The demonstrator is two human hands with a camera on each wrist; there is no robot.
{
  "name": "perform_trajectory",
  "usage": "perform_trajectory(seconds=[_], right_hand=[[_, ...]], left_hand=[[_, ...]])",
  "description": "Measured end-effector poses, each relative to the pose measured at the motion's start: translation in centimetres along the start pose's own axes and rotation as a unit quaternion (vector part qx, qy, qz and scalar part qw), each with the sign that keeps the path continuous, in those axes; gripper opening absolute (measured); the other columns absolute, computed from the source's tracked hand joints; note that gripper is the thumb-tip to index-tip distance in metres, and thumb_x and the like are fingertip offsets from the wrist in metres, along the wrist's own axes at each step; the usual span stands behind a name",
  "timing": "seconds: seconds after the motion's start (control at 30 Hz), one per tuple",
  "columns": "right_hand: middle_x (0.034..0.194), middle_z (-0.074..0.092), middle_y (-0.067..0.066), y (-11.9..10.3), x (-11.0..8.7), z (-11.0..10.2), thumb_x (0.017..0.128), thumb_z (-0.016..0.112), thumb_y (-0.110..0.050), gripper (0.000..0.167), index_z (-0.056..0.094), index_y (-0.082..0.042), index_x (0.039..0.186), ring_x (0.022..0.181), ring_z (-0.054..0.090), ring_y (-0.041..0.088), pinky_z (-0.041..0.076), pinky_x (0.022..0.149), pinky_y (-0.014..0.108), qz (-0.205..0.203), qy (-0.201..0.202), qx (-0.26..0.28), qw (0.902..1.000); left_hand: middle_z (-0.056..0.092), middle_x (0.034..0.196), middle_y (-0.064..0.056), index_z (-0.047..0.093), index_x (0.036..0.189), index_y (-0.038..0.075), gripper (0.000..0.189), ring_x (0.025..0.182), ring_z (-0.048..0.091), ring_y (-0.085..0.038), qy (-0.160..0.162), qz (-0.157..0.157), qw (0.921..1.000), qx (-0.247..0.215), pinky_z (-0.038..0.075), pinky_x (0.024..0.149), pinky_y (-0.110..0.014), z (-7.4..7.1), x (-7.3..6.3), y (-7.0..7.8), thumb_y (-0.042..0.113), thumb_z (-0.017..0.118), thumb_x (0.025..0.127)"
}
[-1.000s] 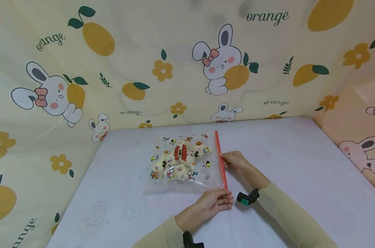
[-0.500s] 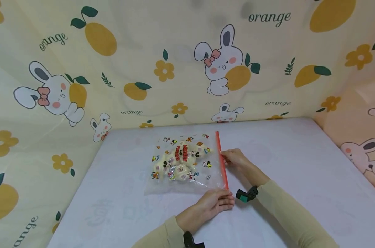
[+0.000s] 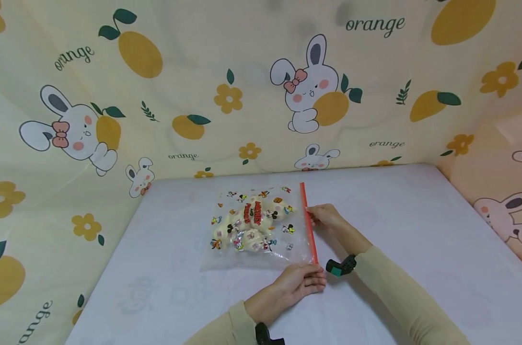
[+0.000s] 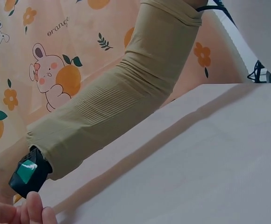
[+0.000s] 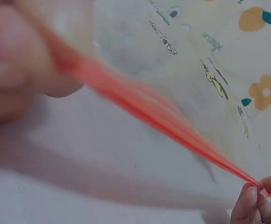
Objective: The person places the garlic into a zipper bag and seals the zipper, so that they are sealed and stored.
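Observation:
A clear zip bag (image 3: pixel 254 256) printed with small cartoon figures lies flat on the table, several pale rounded pieces (image 3: pixel 251 235) inside it. Its red zip strip (image 3: pixel 309 230) runs along the right side. At the strip's near end, my left hand (image 3: pixel 296 286) pinches the corner; the right wrist view shows its thumb and fingertips (image 5: pixel 246 205) on the strip's end. Farther up, my right hand (image 3: pixel 333 224) pinches the strip between thumb and fingers, large and blurred in the right wrist view. Between the hands the strip (image 5: pixel 145 109) stretches straight. The left wrist view cuts off most of my left hand (image 4: pixel 21 212).
A white cloth covers the table (image 3: pixel 166 287). Behind it hangs a cream curtain (image 3: pixel 261 110) printed with rabbits and oranges. Black wrist cameras sit on both wrists, the right one (image 3: pixel 340 266) hanging just right of my left hand.
My right hand has slid a little along the red strip, toward its far end. The left hand holds the near corner as before, and the bag lies in place.

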State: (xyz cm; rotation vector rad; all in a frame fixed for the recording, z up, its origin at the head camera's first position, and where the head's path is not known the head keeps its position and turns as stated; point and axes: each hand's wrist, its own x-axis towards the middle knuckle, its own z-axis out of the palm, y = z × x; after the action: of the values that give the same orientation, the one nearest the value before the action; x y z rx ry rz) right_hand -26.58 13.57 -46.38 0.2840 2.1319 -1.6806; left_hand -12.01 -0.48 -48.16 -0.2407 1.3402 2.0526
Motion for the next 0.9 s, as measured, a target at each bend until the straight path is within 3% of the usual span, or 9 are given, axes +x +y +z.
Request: perform_trajectory(seconds=[0.53,0.9], right_hand=[[0.074,0.057,-0.005,-0.53,0.45,-0.09,0.100,0.049,-0.023,0.042,0.054,0.010,0.126,0.064,0.053,0.005,0.046,0.062,0.016,0.007,0.003,0.005,1.0000],[0.073,0.057,-0.005,-0.85,0.90,-0.45,0.099,0.051,-0.025,0.042,0.054,0.007,0.126,0.065,0.053,0.005,0.044,0.061,0.016,0.021,0.001,0.008,0.9998]], left_hand=[[0.065,0.071,0.002,0.064,0.101,-0.001,0.017,0.072,0.065,-0.008,0.000,0.009,0.9999,0.008,0.060,0.085,-0.031,0.02,-0.21,-0.06,0.011,0.054,0.096],[0.065,0.073,0.002,0.064,0.103,0.000,0.017,0.072,0.065,-0.008,0.001,-0.004,1.0000,0.007,0.060,0.086,-0.032,0.02,-0.29,0.14,0.012,0.055,0.096]])
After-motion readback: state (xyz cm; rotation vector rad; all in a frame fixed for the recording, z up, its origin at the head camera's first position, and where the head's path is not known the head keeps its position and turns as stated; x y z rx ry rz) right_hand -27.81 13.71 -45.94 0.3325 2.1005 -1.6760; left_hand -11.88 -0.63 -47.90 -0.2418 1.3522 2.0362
